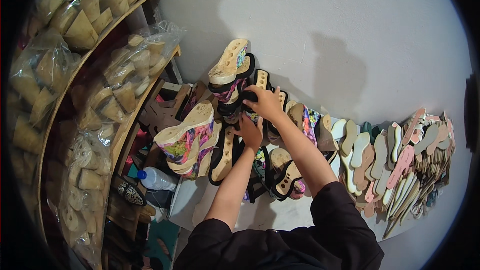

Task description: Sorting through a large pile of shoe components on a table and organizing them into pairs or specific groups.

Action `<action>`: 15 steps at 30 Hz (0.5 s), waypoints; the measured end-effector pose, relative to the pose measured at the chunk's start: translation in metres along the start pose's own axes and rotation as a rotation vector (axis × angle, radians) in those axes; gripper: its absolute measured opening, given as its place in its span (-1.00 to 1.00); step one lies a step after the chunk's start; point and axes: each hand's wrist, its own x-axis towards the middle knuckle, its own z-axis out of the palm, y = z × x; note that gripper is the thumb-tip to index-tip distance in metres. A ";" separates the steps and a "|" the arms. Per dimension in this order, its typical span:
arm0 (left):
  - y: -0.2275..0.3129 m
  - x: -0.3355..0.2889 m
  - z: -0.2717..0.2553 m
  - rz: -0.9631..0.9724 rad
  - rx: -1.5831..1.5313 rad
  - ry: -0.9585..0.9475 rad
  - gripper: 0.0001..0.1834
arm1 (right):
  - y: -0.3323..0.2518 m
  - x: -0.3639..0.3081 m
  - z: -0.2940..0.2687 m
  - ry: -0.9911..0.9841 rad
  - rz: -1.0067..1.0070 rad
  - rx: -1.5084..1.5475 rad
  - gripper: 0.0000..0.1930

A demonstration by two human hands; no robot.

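Several wedge shoe soles with floral-printed sides, some edged in black, are heaped in front of me. My right hand (266,104) curls its fingers over a black-edged wedge sole (248,96) in the middle of the heap. Just below it, my left hand (251,132) has its fingers bent against the same group of soles; its grip is partly hidden. A pale-topped wedge (231,62) tops a stack beyond my hands. To the left lie large floral wedges (187,137). Nearer me is a black-rimmed sole with a row of holes (223,157).
Curved-looking wooden shelves (120,157) on the left hold plastic-bagged wooden wedges (90,180). A blue-capped clear bottle (159,179) lies beside them. Many flat insoles (380,155) in beige, white and pink crowd the right end of the white table (192,200). A plain wall (320,25) stands behind.
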 end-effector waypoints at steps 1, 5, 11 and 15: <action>-0.002 0.000 -0.003 -0.026 -0.016 -0.017 -0.25 | -0.006 0.001 0.001 -0.059 -0.016 -0.026 -0.62; -0.004 -0.005 0.003 -0.030 -0.094 -0.046 -0.26 | -0.018 0.000 0.005 -0.063 0.048 -0.145 -0.61; -0.010 -0.003 0.006 0.000 -0.065 -0.035 -0.24 | -0.027 -0.004 0.005 -0.043 0.070 -0.186 -0.63; -0.009 -0.006 0.001 0.009 -0.075 -0.033 -0.20 | -0.025 -0.002 0.011 -0.092 0.085 -0.190 -0.58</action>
